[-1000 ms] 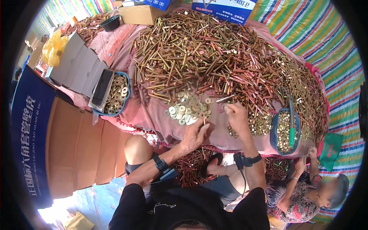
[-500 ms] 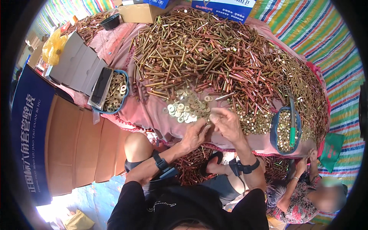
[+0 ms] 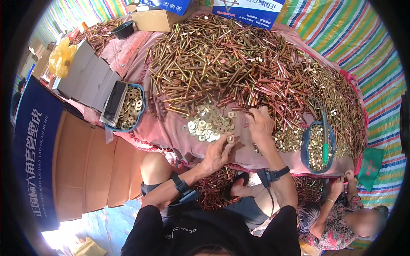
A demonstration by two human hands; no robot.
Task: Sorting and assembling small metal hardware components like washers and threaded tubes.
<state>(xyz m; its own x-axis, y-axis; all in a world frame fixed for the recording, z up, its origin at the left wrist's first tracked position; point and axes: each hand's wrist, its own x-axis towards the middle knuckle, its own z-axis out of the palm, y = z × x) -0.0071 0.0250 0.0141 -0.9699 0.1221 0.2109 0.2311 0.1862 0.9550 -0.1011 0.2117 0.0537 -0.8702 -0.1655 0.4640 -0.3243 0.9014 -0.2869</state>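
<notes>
My left hand (image 3: 217, 154) is closed, with a round metal washer (image 3: 230, 139) at its fingertips. Just beyond it lies a loose heap of flat washers (image 3: 207, 129) on the pink cloth (image 3: 164, 134). My right hand (image 3: 261, 124) is apart from the left, its fingers bent together at the near edge of a large pile of brassy and reddish bolts (image 3: 222, 64). Whatever is between those fingertips is too small or hidden to make out. Small nuts (image 3: 287, 140) are spread to the right of my right wrist.
A blue basin of nuts (image 3: 305, 145) with a green-handled tool (image 3: 326, 151) stands right; a blue tub of washers (image 3: 142, 102) with a phone-like dark slab (image 3: 115, 99) stands left. Cartons (image 3: 149, 20) sit behind. Another person (image 3: 331, 222) works at lower right.
My hands were close together in front of the washers. The right has moved away and up to the bolt pile's edge; the left stays nearly in place, the washer now showing at its fingertips.
</notes>
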